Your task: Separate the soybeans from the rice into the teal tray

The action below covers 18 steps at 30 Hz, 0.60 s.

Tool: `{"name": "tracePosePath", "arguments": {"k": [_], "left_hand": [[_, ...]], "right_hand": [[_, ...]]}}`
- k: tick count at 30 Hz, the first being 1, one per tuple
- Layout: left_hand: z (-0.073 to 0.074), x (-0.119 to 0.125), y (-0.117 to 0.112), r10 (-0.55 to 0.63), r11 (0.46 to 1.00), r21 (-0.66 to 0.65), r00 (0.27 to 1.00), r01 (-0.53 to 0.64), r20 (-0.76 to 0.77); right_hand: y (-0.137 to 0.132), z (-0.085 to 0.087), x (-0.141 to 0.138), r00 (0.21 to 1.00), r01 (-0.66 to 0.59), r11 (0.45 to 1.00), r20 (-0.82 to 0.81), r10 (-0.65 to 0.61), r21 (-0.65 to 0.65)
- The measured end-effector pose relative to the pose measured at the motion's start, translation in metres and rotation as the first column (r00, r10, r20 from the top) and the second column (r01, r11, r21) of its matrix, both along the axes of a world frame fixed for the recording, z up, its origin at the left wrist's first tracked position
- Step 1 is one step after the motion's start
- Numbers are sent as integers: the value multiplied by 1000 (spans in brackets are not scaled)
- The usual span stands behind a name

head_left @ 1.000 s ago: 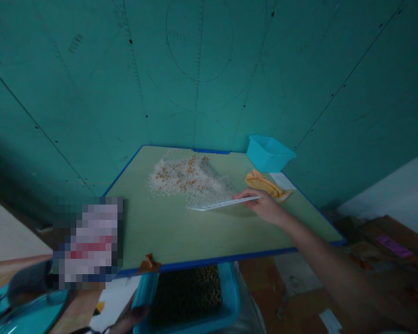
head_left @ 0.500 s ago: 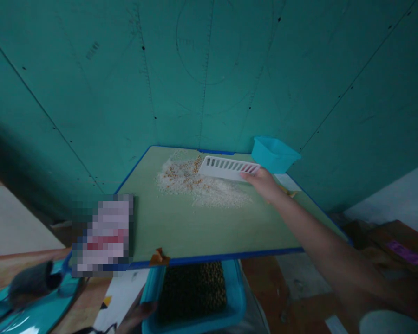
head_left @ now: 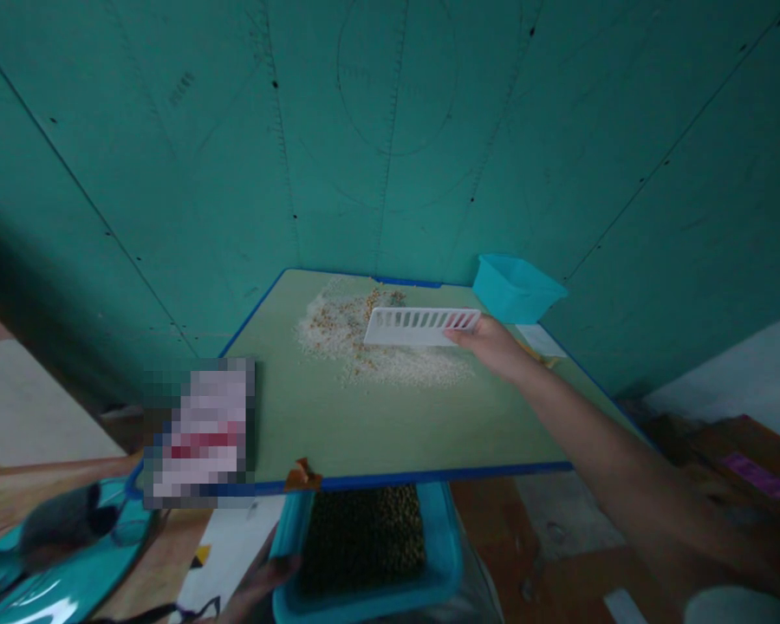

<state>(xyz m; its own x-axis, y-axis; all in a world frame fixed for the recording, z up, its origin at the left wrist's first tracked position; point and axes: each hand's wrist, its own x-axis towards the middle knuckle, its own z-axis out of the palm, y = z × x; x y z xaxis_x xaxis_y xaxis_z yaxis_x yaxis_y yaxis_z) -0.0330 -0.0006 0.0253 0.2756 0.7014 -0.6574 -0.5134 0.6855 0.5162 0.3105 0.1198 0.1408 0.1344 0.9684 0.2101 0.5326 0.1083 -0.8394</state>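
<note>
My right hand (head_left: 487, 342) is closed around the right end of a white slotted plastic strip, perhaps a basket or divider piece (head_left: 416, 334). The strip stands on its long edge over a spread of white grains (head_left: 422, 368) mixed with tan beans (head_left: 370, 303) on a pale green board (head_left: 390, 433). At the bottom, my left hand (head_left: 269, 581) grips the left rim of a blue tub (head_left: 445, 546), dim and partly cut off. Dark and tan beans (head_left: 364, 537) fill that tub, which sits below the board's front edge.
An open turquoise bin (head_left: 516, 290) stands at the board's back right corner. A pixelated pack (head_left: 201, 433) lies at its left edge. Brown tape (head_left: 303, 475) sticks up at the front edge. On the lower left is a shiny teal stool or lid (head_left: 104, 555). A green wall (head_left: 390, 130) rises behind.
The white slotted strip has come slightly towards me and turned more upright and level. More beans show behind it, and the grains near its lower edge have shifted. My left hand stays at the tub.
</note>
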Motion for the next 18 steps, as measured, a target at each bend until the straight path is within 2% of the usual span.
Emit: {"name": "tracePosePath", "arguments": {"k": [6,10,14,18], "left_hand": [[-7,-2,-1,73,997,18,994,-75,81],[-24,-7,4,74,997,36,997,-75,30],[-39,-12,8,140,990,36,989,-138,-47],[-32,-13,4,136,990,55,990,-134,-39]], "right_hand": [[12,-2,-8,1000,13,1000,-16,-13,1],[25,-3,-17,999,-25,1000,-43,24,-13],[26,-3,-20,997,-59,997,-58,56,-46],[12,-2,-17,993,-97,992,-81,91,-74]]}}
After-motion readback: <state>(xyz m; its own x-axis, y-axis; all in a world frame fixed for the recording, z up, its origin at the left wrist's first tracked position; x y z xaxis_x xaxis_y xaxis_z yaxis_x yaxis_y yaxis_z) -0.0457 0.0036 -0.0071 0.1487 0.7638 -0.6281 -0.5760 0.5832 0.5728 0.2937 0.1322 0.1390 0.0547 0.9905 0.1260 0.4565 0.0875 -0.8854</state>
